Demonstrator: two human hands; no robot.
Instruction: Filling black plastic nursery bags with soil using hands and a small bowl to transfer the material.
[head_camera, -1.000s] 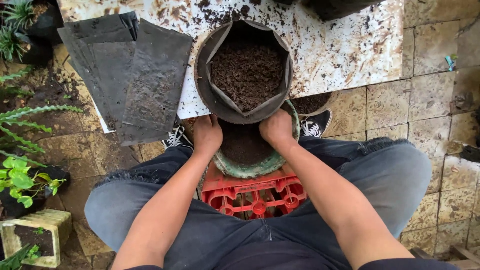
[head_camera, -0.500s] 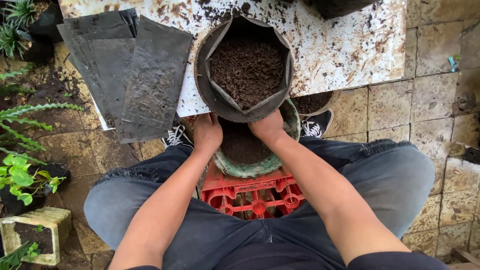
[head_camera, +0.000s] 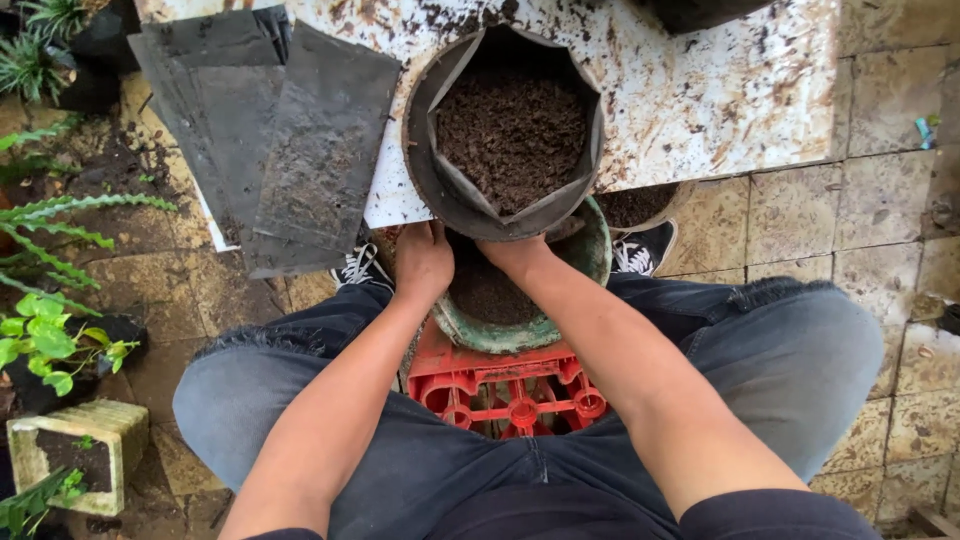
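— Both hands cup the black grow bag (head_camera: 510, 130) from below: left hand (head_camera: 423, 262) curled at its 7 o'clock edge, right hand (head_camera: 516, 255) at 6 o'clock, fingers tucked out of sight beneath.

— Where does the bag sit?

— On the near edge of the soil-speckled white table (head_camera: 720, 90), filled with dark soil, overhanging a green basin (head_camera: 500, 335) on a red crate (head_camera: 510, 395). Flat black bags (head_camera: 280, 140) lie at its 9 o'clock.
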